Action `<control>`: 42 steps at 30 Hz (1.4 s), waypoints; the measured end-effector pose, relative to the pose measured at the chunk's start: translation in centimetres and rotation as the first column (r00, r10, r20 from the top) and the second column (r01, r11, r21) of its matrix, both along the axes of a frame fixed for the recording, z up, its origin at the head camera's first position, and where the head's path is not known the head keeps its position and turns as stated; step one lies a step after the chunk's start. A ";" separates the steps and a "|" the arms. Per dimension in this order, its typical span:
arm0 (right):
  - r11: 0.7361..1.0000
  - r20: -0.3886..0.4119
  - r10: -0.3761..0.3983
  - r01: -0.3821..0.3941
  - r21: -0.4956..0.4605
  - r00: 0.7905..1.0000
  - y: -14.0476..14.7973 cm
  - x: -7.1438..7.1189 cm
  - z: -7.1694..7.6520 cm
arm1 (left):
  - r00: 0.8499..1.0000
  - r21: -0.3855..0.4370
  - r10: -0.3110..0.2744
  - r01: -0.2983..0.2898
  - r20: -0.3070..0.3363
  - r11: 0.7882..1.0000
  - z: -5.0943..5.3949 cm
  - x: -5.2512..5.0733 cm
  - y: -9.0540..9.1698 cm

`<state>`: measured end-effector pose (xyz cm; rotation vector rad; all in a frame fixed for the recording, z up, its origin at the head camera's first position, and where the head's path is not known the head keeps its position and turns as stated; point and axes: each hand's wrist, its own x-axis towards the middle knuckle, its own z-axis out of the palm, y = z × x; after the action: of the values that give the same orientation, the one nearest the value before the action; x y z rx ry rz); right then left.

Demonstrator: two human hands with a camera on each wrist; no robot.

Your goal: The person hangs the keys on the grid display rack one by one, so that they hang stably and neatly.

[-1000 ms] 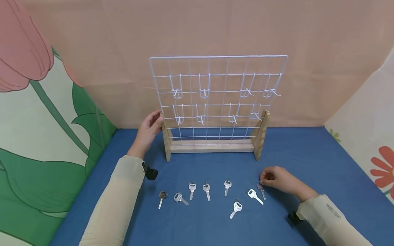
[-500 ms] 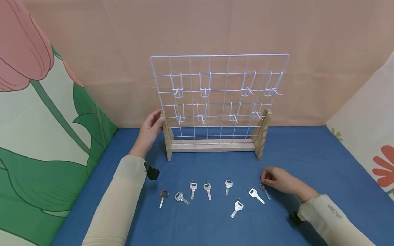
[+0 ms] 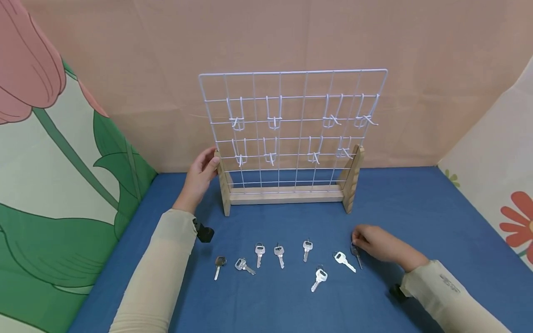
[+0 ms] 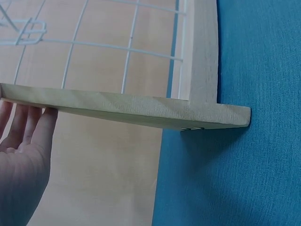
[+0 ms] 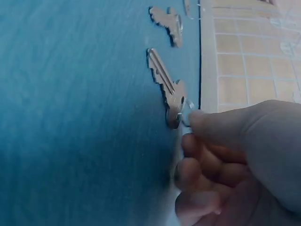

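A white wire grid rack with several hooks stands upright in a wooden base. My left hand grips the top of its left wooden side panel, with the thumb in front; the left wrist view shows fingers against that panel. Low at the right, my right hand pinches the ring of a silver key, whose blade points down toward the blue cloth. In the right wrist view, thumb and index finger of the hand meet at the ring beside the key.
Several keys lie spread before the rack on the blue cloth, among them a dark-headed key at the left and a silver one close to my right hand. Behind the rack is a beige backdrop, with patterned panels at both sides.
The key at my right fingertips has shifted its tilt slightly, and the fingers have turned a little around its ring. My left hand keeps its grip on the rack.
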<state>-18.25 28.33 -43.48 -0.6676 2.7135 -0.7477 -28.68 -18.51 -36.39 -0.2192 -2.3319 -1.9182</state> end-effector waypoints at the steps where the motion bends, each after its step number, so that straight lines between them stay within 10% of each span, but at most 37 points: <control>1: 1.000 -0.022 -0.014 0.014 -0.013 1.000 0.0 0.1 0.0 | 1.000 -0.006 0.002 -0.002 -0.002 1.000 0.0 0.0 0.0; 8: 0.965 -0.156 -0.212 0.182 -0.189 0.965 -0.2 0.2 0.6 | 1.000 -0.019 0.008 -0.008 -0.006 1.000 0.1 0.1 0.0; 18: 0.806 -0.088 -0.364 0.266 -0.529 0.927 -1.0 -0.3 5.0 | 1.000 -0.013 0.003 -0.003 -0.022 1.000 -0.2 -0.1 0.1; 22: 0.687 -0.109 -0.386 0.207 -0.697 0.916 -1.4 -0.7 7.5 | 1.000 -0.017 0.004 -0.004 -0.025 1.000 -0.3 -0.1 0.1; 27: 0.438 -0.082 -0.339 0.080 -0.895 0.937 -1.8 -1.6 11.0 | 0.999 -0.019 0.012 -0.012 -0.030 1.000 -0.3 0.0 0.1; 30: 0.346 -0.087 -0.331 0.035 -0.938 0.940 -2.2 -2.4 13.0 | 1.000 -0.007 0.009 -0.009 -0.030 1.000 -0.5 0.1 0.0; 36: 0.243 -0.104 -0.339 -0.019 -0.970 0.935 -2.6 -4.5 15.6 | 0.999 0.010 0.004 -0.003 -0.034 1.000 -0.5 0.0 0.0; 42: 0.242 -0.064 -0.371 0.030 -0.970 0.927 -2.5 -6.1 16.3 | 1.000 0.018 -0.014 0.015 -0.026 1.000 -0.4 0.0 -0.1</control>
<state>-24.38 25.79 -27.14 -0.6123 2.2340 -2.7001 -28.73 -18.64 -36.74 -0.2588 -2.3012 -1.9309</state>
